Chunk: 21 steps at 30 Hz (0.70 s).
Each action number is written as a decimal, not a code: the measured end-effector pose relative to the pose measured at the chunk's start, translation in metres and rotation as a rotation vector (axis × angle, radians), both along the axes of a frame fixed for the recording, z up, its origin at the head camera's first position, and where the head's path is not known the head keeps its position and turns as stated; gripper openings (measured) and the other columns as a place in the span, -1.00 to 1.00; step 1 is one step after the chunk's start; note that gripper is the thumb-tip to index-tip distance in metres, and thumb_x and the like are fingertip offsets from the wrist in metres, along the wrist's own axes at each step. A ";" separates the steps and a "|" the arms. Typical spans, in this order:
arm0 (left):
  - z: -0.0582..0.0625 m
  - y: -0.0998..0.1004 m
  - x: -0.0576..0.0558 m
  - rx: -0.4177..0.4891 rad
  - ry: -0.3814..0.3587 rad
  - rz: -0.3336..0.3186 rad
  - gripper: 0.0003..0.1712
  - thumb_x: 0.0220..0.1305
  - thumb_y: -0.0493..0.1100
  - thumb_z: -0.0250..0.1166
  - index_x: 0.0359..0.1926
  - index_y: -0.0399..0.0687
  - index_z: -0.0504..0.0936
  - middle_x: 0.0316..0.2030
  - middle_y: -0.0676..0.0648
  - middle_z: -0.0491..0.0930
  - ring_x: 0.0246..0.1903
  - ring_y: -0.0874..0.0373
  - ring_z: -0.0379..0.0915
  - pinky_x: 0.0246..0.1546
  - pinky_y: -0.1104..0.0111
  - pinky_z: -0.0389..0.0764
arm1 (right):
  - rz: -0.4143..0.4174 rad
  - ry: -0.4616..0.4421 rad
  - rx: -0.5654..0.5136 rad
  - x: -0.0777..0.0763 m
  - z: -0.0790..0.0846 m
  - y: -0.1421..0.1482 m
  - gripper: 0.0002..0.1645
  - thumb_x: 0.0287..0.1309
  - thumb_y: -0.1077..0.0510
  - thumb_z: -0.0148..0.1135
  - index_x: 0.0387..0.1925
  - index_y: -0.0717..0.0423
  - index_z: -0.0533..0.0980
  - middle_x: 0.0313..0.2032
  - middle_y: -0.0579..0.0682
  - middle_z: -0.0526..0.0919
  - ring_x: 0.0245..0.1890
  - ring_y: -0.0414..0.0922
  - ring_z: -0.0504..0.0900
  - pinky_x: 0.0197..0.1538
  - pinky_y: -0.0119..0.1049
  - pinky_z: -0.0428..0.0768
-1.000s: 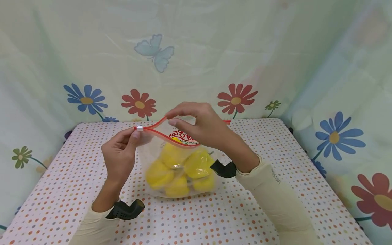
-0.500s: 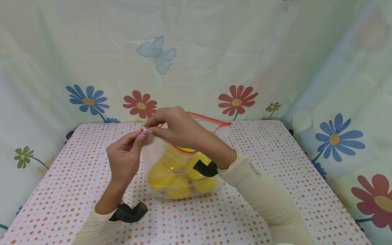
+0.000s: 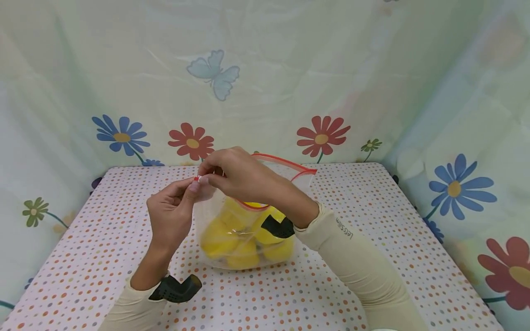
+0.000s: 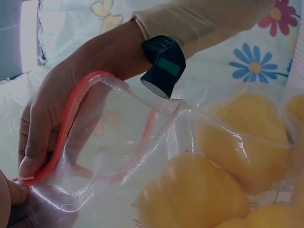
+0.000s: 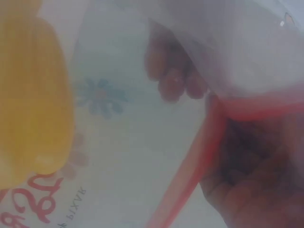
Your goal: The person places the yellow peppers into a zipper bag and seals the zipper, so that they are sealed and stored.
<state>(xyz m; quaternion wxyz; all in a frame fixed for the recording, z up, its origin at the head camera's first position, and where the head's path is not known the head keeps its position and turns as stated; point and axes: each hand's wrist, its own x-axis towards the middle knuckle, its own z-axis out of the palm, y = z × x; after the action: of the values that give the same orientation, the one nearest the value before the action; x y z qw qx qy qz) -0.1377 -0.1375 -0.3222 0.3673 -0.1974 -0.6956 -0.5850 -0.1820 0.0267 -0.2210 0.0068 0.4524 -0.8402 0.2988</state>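
A clear zip bag [image 3: 207, 211] with a red zip edge stands on the table, holding several yellow bell peppers [image 3: 219, 239]. At its upper left corner my left hand [image 3: 170, 214] pinches the end of the zip between thumb and fingers. Right beside it, the thumb and forefinger of my right hand [image 3: 244, 177] pinch the small white zip slider [image 3: 200, 178], mostly covered by the fingertips. The mouth gapes to the right of the slider, as the red zip [image 4: 71, 114] curving apart in the left wrist view shows. The right wrist view is hazy through the plastic.
A dotted cloth [image 3: 331, 266] covers the table, and a flowered curtain [image 3: 265, 69] hangs behind and at both sides. Black wrist devices [image 3: 175, 288] sit on both forearms over cream sleeves [image 3: 352, 257].
My right hand has come left and down from the bag's rear zip edge to the slider, and now pinches it. My left hand and the bag have shifted slightly right in the view.
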 end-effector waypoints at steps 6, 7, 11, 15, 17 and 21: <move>0.002 -0.003 -0.001 0.050 0.013 -0.044 -0.81 0.22 -0.53 0.21 -0.15 -0.51 0.65 -0.35 -0.28 0.70 -0.33 0.18 0.69 -0.25 0.38 0.64 | -0.012 0.021 0.059 0.000 0.004 0.002 -0.89 0.28 0.22 0.21 -0.32 0.12 0.64 -0.45 -0.12 0.61 -0.47 -0.20 0.47 -0.35 -0.43 0.47; 0.003 -0.004 0.000 0.059 0.009 -0.046 -0.82 0.24 -0.51 0.21 -0.15 -0.51 0.64 -0.36 -0.28 0.70 -0.34 0.17 0.69 -0.25 0.37 0.65 | -0.014 0.017 0.066 -0.001 0.004 0.003 -0.88 0.29 0.23 0.20 -0.31 0.13 0.65 -0.44 -0.11 0.62 -0.47 -0.20 0.47 -0.34 -0.43 0.47; 0.002 -0.007 -0.001 0.106 0.000 -0.087 -0.83 0.28 -0.47 0.19 -0.14 -0.51 0.63 -0.38 -0.28 0.70 -0.35 0.11 0.70 -0.24 0.31 0.65 | -0.024 0.006 0.083 -0.004 0.004 0.010 -0.87 0.27 0.23 0.22 -0.27 0.17 0.67 -0.40 -0.07 0.65 -0.46 -0.19 0.50 -0.31 -0.42 0.50; 0.002 -0.009 -0.002 0.110 -0.005 -0.078 -0.82 0.28 -0.46 0.19 -0.14 -0.51 0.63 -0.37 -0.25 0.70 -0.35 0.11 0.70 -0.24 0.32 0.65 | -0.045 0.026 0.110 -0.006 0.005 0.018 -0.86 0.26 0.20 0.25 -0.24 0.16 0.67 -0.37 -0.09 0.65 -0.41 -0.20 0.52 -0.27 -0.40 0.52; 0.003 -0.010 -0.002 0.101 -0.013 -0.048 -0.82 0.28 -0.46 0.20 -0.14 -0.50 0.64 -0.37 -0.23 0.71 -0.34 0.12 0.70 -0.23 0.33 0.64 | -0.079 0.030 0.128 -0.006 0.006 0.023 -0.87 0.25 0.19 0.26 -0.23 0.13 0.67 -0.36 -0.12 0.65 -0.37 -0.20 0.53 -0.24 -0.39 0.52; 0.004 -0.013 -0.002 0.124 -0.020 -0.031 -0.81 0.28 -0.47 0.19 -0.13 -0.52 0.63 -0.35 -0.20 0.72 -0.33 0.12 0.70 -0.22 0.33 0.64 | -0.128 0.009 0.140 -0.008 0.006 0.033 -0.85 0.25 0.17 0.27 -0.19 0.12 0.66 -0.32 -0.11 0.65 -0.33 -0.19 0.53 -0.20 -0.36 0.53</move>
<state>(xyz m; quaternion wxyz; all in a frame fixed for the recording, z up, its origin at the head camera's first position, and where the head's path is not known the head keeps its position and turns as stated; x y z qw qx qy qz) -0.1399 -0.1507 -0.3185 0.3627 -0.1793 -0.6584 -0.6347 -0.1899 0.0599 -0.2146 -0.0020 0.3987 -0.8862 0.2361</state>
